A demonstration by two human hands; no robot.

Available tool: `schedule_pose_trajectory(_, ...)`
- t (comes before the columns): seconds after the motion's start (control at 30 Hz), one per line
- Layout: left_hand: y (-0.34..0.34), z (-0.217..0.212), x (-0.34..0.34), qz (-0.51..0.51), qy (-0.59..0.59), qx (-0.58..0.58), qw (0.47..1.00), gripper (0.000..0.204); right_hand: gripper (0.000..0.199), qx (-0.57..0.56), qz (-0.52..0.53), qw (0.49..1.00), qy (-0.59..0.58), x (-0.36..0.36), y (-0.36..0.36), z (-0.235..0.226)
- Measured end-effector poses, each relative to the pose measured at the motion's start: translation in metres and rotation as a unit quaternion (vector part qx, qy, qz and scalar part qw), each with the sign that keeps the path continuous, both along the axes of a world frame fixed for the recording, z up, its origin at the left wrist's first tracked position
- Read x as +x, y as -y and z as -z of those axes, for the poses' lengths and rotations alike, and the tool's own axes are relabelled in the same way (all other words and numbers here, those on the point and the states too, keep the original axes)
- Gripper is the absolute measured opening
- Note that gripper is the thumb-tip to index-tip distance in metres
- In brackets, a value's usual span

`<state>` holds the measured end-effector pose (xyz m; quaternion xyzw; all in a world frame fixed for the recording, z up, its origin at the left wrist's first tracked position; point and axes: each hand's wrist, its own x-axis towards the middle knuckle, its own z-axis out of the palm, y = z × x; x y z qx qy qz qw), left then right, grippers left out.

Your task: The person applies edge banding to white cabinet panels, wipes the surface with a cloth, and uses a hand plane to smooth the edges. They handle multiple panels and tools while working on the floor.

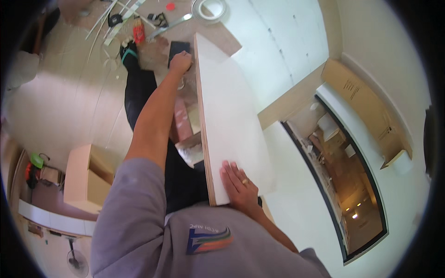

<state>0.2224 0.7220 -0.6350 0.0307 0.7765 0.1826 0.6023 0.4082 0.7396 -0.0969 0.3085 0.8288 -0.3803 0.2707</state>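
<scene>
A long white board point(229, 116) with a bare wood-coloured edge stands in front of me, running away from my body. My right hand point(238, 185) lies on its white face near the close end, fingers stretched out, a ring on one of them. Farther along, beside the board's left edge, my left hand point(181, 61) is closed. Next to it is a dark flat rectangular piece point(179, 47). What the left fingers hold, if anything, is hidden. Below my left forearm lie a reddish block point(182, 121) and a crumpled whitish piece point(191, 153), partly covered.
A white coil of banding point(208, 10), a metal strip point(172, 26), a red bottle point(138, 31) and thin white strips lie far ahead. Large white panels point(296, 41) stand right, with a dark-framed mirror point(340, 176) and cardboard point(357, 92). An open box point(85, 178) stands left.
</scene>
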Motion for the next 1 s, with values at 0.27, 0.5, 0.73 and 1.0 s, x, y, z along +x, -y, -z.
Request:
schedule_pose_trajectory(0.27,0.000,-0.256,-0.025,0.126,0.029,0.213,0.969,0.052,0.078,-0.023,0.090,0.995,0.031,-0.019,0.000,0.001)
schedule_pose_trajectory(0.5,-0.001,-0.255,-0.003,0.062,0.000,0.182,0.981,0.050,0.078,-0.023,0.066,0.997,0.026,-0.018,-0.002,0.006)
schedule_pose_trajectory(0.73,-0.044,-0.095,0.008,0.092,-0.003,0.102,0.991,0.051,0.048,-0.007,0.017,0.999,0.028,-0.016,-0.001,0.010)
schedule_pose_trajectory(1.0,-0.073,-0.060,-0.032,0.062,0.048,0.100,0.992,0.050,0.033,0.007,0.052,0.998,0.034,-0.026,-0.002,0.005)
